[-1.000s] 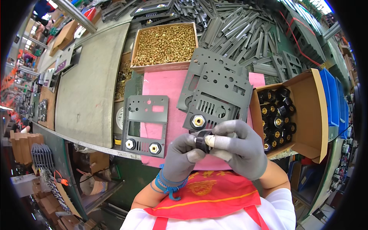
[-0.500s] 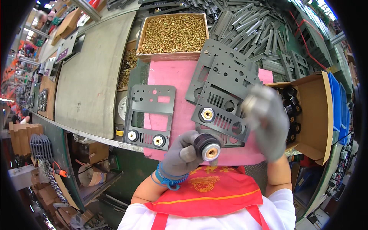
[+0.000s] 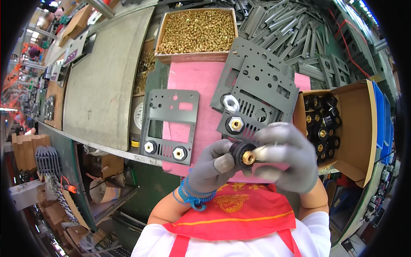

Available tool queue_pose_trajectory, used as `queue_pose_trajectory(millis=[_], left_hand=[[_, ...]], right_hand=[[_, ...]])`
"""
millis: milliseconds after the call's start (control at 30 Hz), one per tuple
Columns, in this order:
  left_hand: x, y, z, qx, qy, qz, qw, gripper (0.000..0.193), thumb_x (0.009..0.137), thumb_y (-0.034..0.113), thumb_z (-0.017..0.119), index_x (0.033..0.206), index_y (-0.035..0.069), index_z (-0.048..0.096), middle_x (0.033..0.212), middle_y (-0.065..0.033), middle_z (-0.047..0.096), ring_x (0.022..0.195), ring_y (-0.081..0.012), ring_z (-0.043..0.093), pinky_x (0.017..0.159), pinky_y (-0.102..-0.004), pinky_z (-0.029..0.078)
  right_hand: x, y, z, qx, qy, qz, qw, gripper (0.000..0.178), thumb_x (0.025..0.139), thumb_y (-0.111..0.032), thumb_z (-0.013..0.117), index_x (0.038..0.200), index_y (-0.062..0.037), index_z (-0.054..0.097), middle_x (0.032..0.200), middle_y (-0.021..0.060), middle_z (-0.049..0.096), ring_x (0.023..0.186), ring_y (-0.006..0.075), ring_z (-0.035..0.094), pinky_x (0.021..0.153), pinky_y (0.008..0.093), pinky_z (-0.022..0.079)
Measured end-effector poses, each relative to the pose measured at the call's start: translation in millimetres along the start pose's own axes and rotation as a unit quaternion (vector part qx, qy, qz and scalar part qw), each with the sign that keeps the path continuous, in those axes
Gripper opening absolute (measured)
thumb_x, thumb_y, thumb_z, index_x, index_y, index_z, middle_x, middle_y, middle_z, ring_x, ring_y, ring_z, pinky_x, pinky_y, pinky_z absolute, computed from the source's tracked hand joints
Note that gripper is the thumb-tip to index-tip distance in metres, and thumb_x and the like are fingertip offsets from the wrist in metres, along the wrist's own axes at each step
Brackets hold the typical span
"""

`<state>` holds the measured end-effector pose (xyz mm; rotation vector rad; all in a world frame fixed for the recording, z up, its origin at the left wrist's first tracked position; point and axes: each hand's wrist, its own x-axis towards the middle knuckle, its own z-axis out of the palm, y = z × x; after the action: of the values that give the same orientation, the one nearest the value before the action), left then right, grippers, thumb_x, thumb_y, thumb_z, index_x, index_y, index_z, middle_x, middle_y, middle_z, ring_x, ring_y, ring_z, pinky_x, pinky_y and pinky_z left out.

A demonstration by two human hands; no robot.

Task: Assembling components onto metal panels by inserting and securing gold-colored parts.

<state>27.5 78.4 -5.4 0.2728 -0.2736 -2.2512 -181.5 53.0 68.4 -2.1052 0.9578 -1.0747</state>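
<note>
Right hand (image 3: pixel 286 156) motion-blurred, fingers indistinct — lower part of the black knob (image 3: pixel 242 154) hidden behind both gloves.

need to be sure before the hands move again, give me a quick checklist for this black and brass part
1. Black knob with brass core gripped by left hand: ok.
2. Right hand on the knob: ok, fingertips touch the brass end.
3. Grey plate lying on pink mat: ok.
4. Open hole free on that plate: ok, one beside the fitted brass nut.
5. Box of black knobs stocked: ok.
6. Thread condition on brass core: cannot tell.
</note>
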Motion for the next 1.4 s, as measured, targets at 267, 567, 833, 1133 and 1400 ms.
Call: queue_pose_trajectory(millis=[267,567,833,1133,1400], left_hand=[[-4,0,-2,0.005,0.046,-0.081,0.996,0.031,0.094,0.022,0.063,0.115,0.0,0.056,0.113,-0.0139,0.063,0.105,-0.0246,0.064,0.09,-0.0411,0.052],[-25,11,-2,0.041,0.052,-0.098,0.993,0.04,0.09,0.029,0.07,0.115,0.001,0.058,0.118,-0.0201,0.061,0.095,-0.0266,0.068,0.083,-0.039,0.056],[-37,11,-17,0.049,0.056,-0.081,0.994,0.037,0.095,0.029,0.064,0.115,-0.001,0.058,0.11,-0.0116,0.064,0.096,-0.0202,0.066,0.086,-0.0348,0.053],[-26,10,-13,0.059,0.069,-0.078,0.993,0.038,0.096,0.029,0.061,0.118,-0.002,0.056,0.11,-0.0112,0.062,0.097,-0.0193,0.063,0.085,-0.0337,0.052],[-2,0,1,0.045,0.078,-0.07,0.993,0.04,0.1,0.031,0.055,0.122,-0.002,0.052,0.115,-0.012,0.061,0.103,-0.0204,0.061,0.088,-0.0349,0.051]], right_hand=[[-9,7,-6,0.025,-0.072,0.021,0.997,0.035,0.072,-0.014,0.081,0.103,-0.007,0.067,0.108,0.0123,0.067,0.092,0.0294,0.065,0.082,0.0394,0.05],[29,60,-5,-0.333,-0.167,0.087,0.924,0.02,0.079,-0.01,0.069,0.098,-0.0082,0.069,0.097,0.0077,0.065,0.094,0.0311,0.061,0.084,0.0402,0.047],[12,69,13,-0.354,-0.09,0.105,0.925,0.013,0.08,-0.014,0.066,0.091,-0.0095,0.07,0.1,0.0055,0.06,0.099,0.0266,0.058,0.089,0.0405,0.044],[13,59,5,-0.295,-0.073,0.047,0.951,0.018,0.081,-0.008,0.067,0.099,-0.0053,0.061,0.103,0.0085,0.061,0.098,0.0294,0.06,0.087,0.0408,0.046],[-2,1,19,-0.11,-0.074,-0.013,0.991,0.027,0.081,-0.005,0.072,0.104,-0.0045,0.057,0.119,0.0173,0.061,0.103,0.0344,0.063,0.096,0.0475,0.049]])
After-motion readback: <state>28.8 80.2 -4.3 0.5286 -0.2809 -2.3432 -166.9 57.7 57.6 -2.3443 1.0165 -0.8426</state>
